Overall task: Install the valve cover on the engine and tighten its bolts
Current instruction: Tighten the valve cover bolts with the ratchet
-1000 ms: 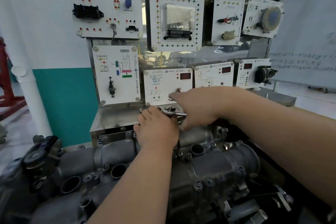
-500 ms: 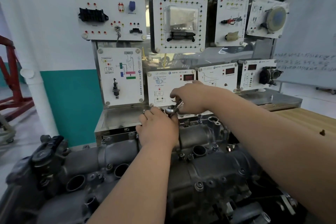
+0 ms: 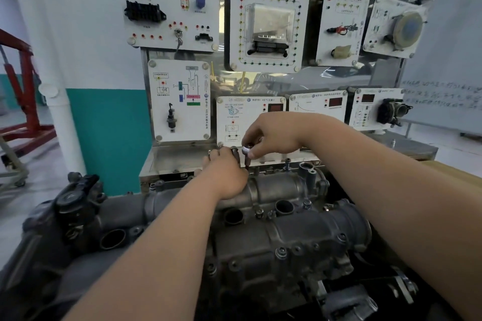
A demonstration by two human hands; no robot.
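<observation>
- Since the engine [image 3: 273, 289] fills the near view with the cover [image 3: 281, 186] already seated on top, the step in hand looks like bolt tightening along the cover's far edge.
- The panel board [image 3: 266, 26] stands close behind that edge. A hard swing of the tool could knock knuckles or the handle into it.
- The left hand [image 3: 225, 177] rests on the cover near the middle of the far edge, fingers curled round a dark piece [image 3: 235, 155]. I cannot tell whether that is a socket or a handle.
- The right hand [image 3: 276, 134] hovers just above and beside the left, pinching the shiny head of a ratchet [image 3: 246, 150] between thumb and fingertip. The shaft below the head runs down to the cover.
- If that shaft leans, the tool could slip off and round the bolt head, or the thread could cross.
- A bolt [image 3: 287, 163] further right on the far edge stands proud, so it is probably not yet driven home. Pulling one bolt tight while others sit loose could seat the cover unevenly and pinch its seal.
</observation>
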